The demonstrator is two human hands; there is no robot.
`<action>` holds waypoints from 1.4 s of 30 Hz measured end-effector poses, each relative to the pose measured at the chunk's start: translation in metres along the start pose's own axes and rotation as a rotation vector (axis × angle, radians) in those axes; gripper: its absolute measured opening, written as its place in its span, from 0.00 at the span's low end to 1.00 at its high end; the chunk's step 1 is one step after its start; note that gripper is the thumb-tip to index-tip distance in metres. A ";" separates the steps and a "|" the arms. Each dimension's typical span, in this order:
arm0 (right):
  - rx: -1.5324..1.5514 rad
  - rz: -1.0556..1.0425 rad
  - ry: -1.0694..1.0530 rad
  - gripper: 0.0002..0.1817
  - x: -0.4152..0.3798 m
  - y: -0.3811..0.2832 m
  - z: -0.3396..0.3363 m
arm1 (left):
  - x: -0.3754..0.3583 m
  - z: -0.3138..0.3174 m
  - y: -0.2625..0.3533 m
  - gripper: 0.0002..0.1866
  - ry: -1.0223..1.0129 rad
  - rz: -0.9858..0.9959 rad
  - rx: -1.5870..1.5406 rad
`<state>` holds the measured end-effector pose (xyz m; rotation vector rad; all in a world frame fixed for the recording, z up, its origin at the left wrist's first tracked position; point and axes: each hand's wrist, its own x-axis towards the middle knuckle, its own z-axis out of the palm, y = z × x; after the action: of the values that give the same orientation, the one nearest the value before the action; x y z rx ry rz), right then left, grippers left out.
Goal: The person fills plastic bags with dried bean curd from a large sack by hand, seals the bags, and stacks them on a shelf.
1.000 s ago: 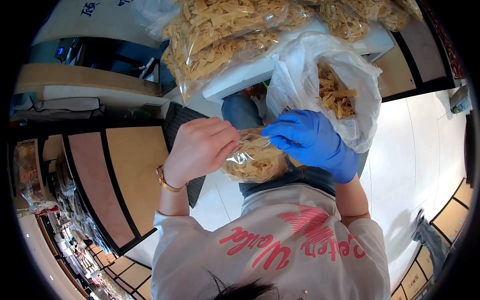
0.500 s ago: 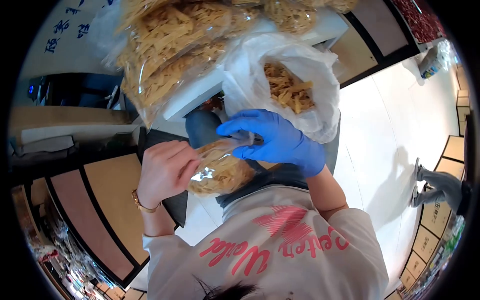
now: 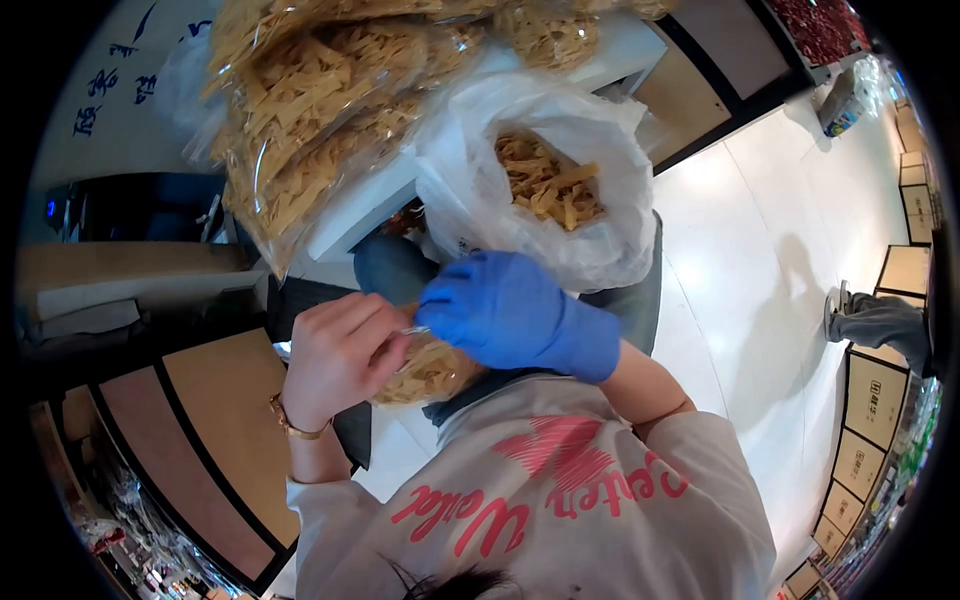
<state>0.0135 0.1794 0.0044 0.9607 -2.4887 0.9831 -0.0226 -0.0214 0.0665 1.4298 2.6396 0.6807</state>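
View: head camera.
Left hand: bare left hand [image 3: 348, 350], gold-coloured band [image 3: 285, 420] at the wrist; thumb and fingers pressed together.
Left grip: clamped on the gathered top of the small clear bag [image 3: 430, 375].
Right hand: right hand [image 3: 510, 312] in a blue glove, knuckles up, fingers bunched at the same bag top, close against the left.
Right grip: cannot tell whether it pinches the plastic; the glove hides the fingertips.
Small clear bag: filled with pale yellow strips, near the lap, below the hands, partly covered by them.
White plastic bag: open white plastic bag [image 3: 622, 225], beyond the right hand, yellow strips [image 3: 550, 185] inside.
Worktop: white worktop [image 3: 368, 208], far side, bearing filled clear bags [image 3: 335, 95], piled at far left.
Bystander: grey-trousered legs [image 3: 880, 328], right edge.
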 end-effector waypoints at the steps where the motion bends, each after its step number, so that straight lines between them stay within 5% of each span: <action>1: -0.039 -0.015 -0.027 0.05 0.000 -0.001 0.003 | 0.001 0.000 0.000 0.07 0.009 0.017 -0.005; 10: -0.013 0.014 -0.003 0.06 -0.006 0.008 0.009 | 0.009 -0.001 0.005 0.09 -0.027 -0.081 0.002; 13: 0.021 0.189 -0.093 0.07 -0.005 0.008 0.001 | 0.000 -0.002 -0.011 0.07 -0.140 -0.099 0.066; 15: 0.029 0.107 0.139 0.08 -0.006 0.008 0.011 | 0.011 -0.009 0.008 0.08 -0.171 -0.002 0.101; 19: -0.211 0.055 0.086 0.08 -0.009 0.015 0.033 | 0.019 -0.013 0.018 0.05 -0.124 0.031 0.004; 24: 0.063 0.245 -0.042 0.09 0.001 0.007 0.012 | 0.015 -0.018 0.014 0.04 -0.118 -0.001 0.068; 29: 0.030 0.035 -0.024 0.09 0.003 0.005 0.025 | 0.013 -0.033 0.014 0.02 -0.144 0.001 0.029; 30: 0.032 0.008 -0.031 0.08 0.002 0.007 0.022 | 0.005 -0.035 0.009 0.03 -0.184 -0.118 -0.007; 38: 0.014 0.014 0.082 0.08 0.001 0.008 0.050 | -0.004 -0.037 -0.001 0.05 -0.221 -0.002 -0.085; 42: 0.079 -0.049 0.003 0.09 -0.004 0.015 0.028 | -0.026 -0.020 -0.025 0.10 0.024 -0.106 -0.041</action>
<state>0.0054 0.1702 -0.0248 1.0376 -2.4280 1.0741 -0.0327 -0.0613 0.0708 1.2691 2.6804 0.7403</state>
